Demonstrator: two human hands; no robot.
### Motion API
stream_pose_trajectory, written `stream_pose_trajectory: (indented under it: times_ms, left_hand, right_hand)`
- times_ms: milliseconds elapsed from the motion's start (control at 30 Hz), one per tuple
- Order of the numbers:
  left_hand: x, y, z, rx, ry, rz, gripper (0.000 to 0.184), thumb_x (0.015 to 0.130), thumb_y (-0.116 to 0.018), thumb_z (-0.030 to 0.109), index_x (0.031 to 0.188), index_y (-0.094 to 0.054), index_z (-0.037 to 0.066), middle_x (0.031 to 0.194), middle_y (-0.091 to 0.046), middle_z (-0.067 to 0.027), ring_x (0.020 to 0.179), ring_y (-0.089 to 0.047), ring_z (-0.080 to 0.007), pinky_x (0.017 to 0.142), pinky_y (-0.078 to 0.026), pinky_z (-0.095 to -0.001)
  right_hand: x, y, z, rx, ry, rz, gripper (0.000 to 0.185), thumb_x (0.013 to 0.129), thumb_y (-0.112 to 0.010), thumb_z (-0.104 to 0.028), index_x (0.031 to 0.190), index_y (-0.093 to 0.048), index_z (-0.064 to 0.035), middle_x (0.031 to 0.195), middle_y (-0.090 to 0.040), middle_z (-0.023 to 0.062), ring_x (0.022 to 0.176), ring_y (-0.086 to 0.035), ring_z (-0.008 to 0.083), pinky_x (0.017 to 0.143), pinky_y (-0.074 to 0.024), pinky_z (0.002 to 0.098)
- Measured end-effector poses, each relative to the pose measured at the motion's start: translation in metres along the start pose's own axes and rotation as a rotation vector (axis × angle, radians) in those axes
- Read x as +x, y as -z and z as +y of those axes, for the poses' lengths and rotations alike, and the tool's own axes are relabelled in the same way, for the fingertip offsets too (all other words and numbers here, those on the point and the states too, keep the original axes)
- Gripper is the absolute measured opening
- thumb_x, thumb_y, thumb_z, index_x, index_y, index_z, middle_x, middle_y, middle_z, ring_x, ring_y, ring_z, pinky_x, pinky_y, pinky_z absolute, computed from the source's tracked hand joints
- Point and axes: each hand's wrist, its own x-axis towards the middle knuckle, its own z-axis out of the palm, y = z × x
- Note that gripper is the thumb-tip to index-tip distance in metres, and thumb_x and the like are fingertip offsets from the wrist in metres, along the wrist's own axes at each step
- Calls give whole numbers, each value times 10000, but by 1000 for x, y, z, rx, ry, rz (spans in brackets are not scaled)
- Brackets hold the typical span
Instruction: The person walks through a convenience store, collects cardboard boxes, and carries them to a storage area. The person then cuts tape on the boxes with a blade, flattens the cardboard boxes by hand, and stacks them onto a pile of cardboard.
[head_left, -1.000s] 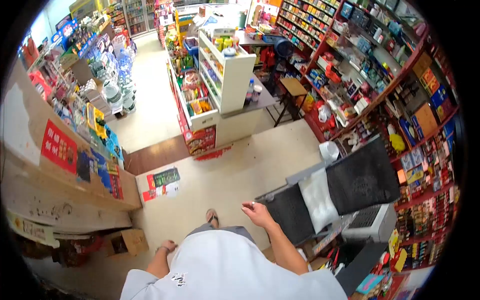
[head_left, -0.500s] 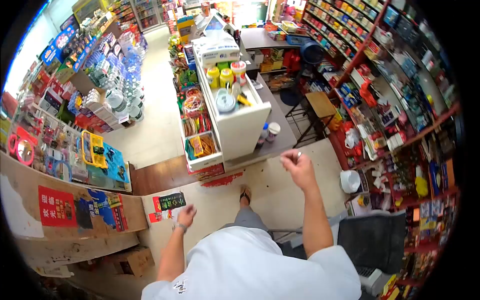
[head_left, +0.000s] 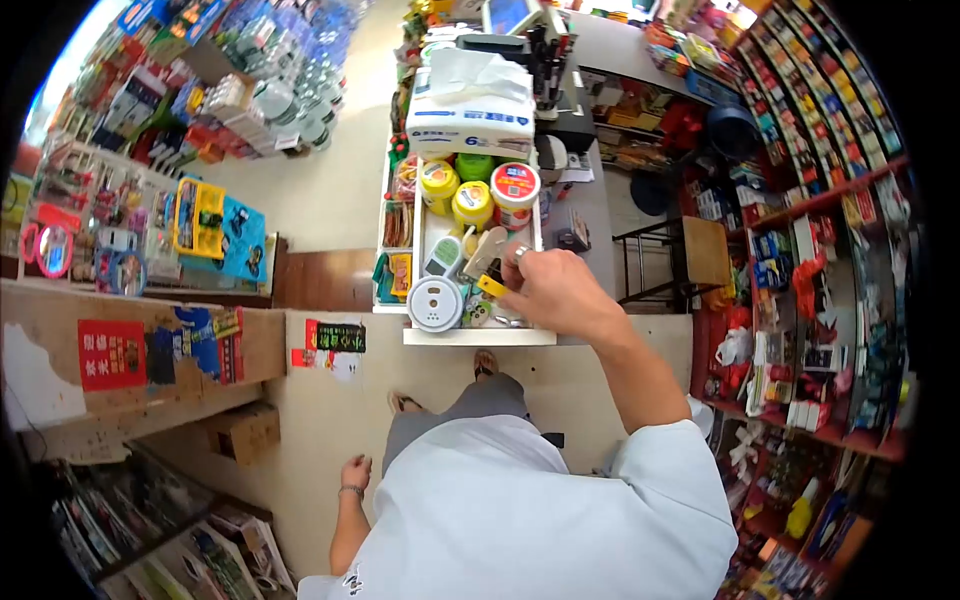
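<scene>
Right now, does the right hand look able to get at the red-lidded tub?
Likely yes: the right hand is over the near end of the tray, and the tub stands just beyond, lid uncovered, though the fingertips are at a yellow item.

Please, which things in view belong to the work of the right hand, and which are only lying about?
Likely in the work:
right hand
yellow item at its fingertips; whether gripped, I cannot tell
white tray, under that hand

Apparently just lying about:
round white container
red-lidded jar
tissue pack
wooden stool
</scene>
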Motion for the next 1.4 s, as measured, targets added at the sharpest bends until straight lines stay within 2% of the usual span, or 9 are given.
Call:
stream_pose_trajectory:
  times_ms: [133, 233, 333, 467, 600, 667, 833, 1100, 1400]
  left_hand:
    - [-5, -36, 56, -164, -120, -12, 401, 886, -663, 200, 1222, -595, -9, 985, -692, -106, 810, -644, -152, 732, -520, -278]
    - [-34, -34, 130, 21, -323, -26, 393, 908, -653, 191, 1243, -570, 3, 1075, -676, -95, 938, -641, -151, 803, -524, -281]
    - [-65, -28, 194, -123, -375, -82, 356, 924, -627, 158, 1243, -572, 11, 1121, -670, -96, 1010, -635, -154, 868, -514, -286]
    - [-123, -14, 252, -443, -484, -201, 360, 922, -645, 159, 1242, -576, 10, 1108, -673, -83, 1002, -634, -139, 865, -520, -290]
    - [-181, 17, 257, -814, -599, -394, 338, 909, -658, 120, 1222, -587, 15, 1094, -676, -68, 1003, -630, -130, 869, -517, -284]
    - [-193, 41, 224, -973, -615, -285, 337, 898, -675, 127, 1205, -596, 14, 1079, -681, -68, 992, -633, -126, 868, -518, -285]
    - [-211, 98, 73, -609, -721, 281, 188, 827, -738, 130, 985, -688, 42, 958, -685, -74, 902, -666, -176, 827, -521, -300]
    - [-300, 162, -159, -884, -405, 735, 167, 812, -733, 167, 911, -688, 40, 919, -672, -82, 840, -652, -199, 777, -522, -302]
    - [-336, 202, -340, -1158, -148, 1167, 148, 825, -707, 190, 856, -696, 46, 853, -682, -68, 809, -646, -161, 724, -512, -291]
  right_hand:
    - [-10, 8, 15, 352, -19, -49, 355, 775, -698, -101, 1100, -570, -35, 769, -655, 104, 706, -654, 255, 672, -519, 353]
    - [-35, 4, 26, 1027, 170, 408, 505, 825, -652, 9, 1297, -471, 0, 919, -607, 75, 787, -608, 143, 708, -514, 278]
    - [-67, -2, 23, 1174, 368, 396, 538, 821, -642, 46, 1321, -444, 16, 937, -610, 100, 814, -614, 151, 724, -520, 296]
    - [-75, -43, -49, 925, 380, -45, 440, 878, -642, -16, 1291, -491, -3, 963, -621, 106, 839, -642, 188, 728, -538, 338]
    - [-45, -164, -109, 674, 374, -241, 371, 883, -640, -16, 1239, -538, -35, 978, -618, 140, 795, -641, 197, 697, -529, 325]
    - [-43, -214, -153, 555, 589, -314, 353, 875, -638, 8, 1214, -548, -35, 935, -604, 141, 766, -640, 207, 661, -530, 316]
    - [-79, -338, -263, 576, 636, -573, 288, 873, -650, 11, 1149, -579, -31, 886, -579, 115, 705, -631, 160, 600, -516, 276]
    - [-172, -499, -484, 237, 1296, -1092, 386, 871, -653, 5, 1234, -523, -26, 837, -627, 105, 756, -658, 168, 682, -545, 298]
    - [-259, -671, -676, -42, 1560, -1522, 356, 872, -638, -37, 1219, -558, -34, 910, -646, 148, 752, -661, 214, 690, -544, 315]
